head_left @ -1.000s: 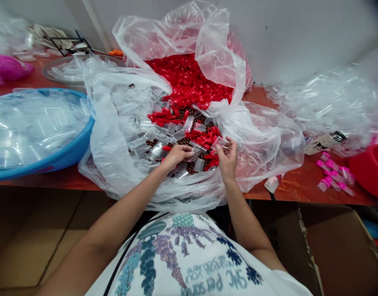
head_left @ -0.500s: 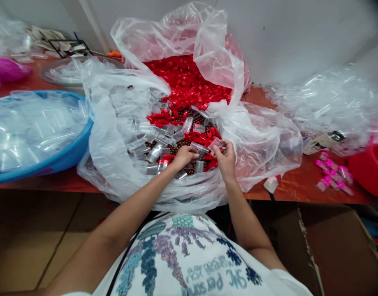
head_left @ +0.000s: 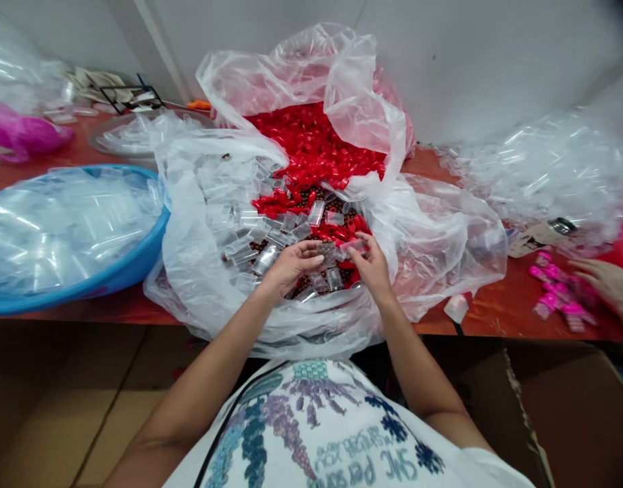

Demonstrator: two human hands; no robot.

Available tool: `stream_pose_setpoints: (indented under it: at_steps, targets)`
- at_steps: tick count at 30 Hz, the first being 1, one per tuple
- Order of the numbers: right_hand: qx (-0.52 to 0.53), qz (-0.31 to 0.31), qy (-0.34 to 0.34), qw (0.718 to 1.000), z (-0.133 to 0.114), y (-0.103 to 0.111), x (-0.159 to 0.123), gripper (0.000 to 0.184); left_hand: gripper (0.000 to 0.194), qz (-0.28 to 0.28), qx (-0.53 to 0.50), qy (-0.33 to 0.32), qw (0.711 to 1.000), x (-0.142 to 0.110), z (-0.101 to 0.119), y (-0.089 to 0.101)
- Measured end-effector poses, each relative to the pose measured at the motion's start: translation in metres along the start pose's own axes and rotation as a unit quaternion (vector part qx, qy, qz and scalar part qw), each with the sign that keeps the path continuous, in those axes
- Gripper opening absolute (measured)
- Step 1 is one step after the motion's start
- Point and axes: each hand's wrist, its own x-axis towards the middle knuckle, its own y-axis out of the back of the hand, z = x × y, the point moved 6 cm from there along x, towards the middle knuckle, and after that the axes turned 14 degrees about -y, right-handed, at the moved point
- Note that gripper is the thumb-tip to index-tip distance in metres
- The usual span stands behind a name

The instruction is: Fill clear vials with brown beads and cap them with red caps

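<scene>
My left hand (head_left: pixel 291 266) pinches a short clear plastic tube (head_left: pixel 328 255) that appears to have brown beads in or behind it. Facing it, my right hand (head_left: pixel 372 266) grips another small clear plastic piece (head_left: pixel 352 248), its far end close to the tube; whether the two touch I cannot tell. Both hands are over an opened translucent plastic bag (head_left: pixel 189 244). Inside it lie loose clear tubes (head_left: pixel 265 259), red plastic caps (head_left: pixel 278 201) and small brown beads (head_left: pixel 305 280). Behind, a second bag (head_left: pixel 352 88) is full of red caps (head_left: pixel 311 132).
A blue basin (head_left: pixel 158 237) of clear plastic parts stands left. At right are a heap of clear parts (head_left: pixel 545 169), a patterned bottle (head_left: pixel 537 238), pink-capped tubes (head_left: pixel 555 285) and another person's hand (head_left: pixel 603 278). An open cardboard box (head_left: pixel 575 400) sits below the table edge.
My left hand has turned and now holds a clear tube up toward the piece in my right hand. Another person's hand has come in at the right by the pink-capped tubes. The view has shifted slightly.
</scene>
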Motion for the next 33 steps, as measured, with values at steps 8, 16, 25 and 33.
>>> stream_pose_setpoints:
  at_steps: [8, 16, 25, 33]
  targets:
    - [-0.044, -0.102, 0.092, 0.99, -0.034, -0.031, -0.006, 0.031, 0.04, 0.031, 0.011, -0.006, 0.999, -0.029, 0.022, 0.01]
    - [0.065, -0.245, 0.07, 0.965, -0.061, -0.043, -0.012, 0.028, 0.047, 0.005, 0.054, 0.001, 0.999, -0.033, 0.009, 0.02]
    - [0.127, -0.385, -0.122, 0.906, -0.022, -0.06, -0.017, 0.026, 0.045, -0.047, 0.114, 0.036, 0.992, -0.034, -0.006, 0.024]
    - [0.035, -0.374, 0.053, 0.925, -0.042, -0.051, -0.019, 0.022, 0.047, -0.039, 0.084, 0.029, 0.995, -0.032, -0.013, 0.029]
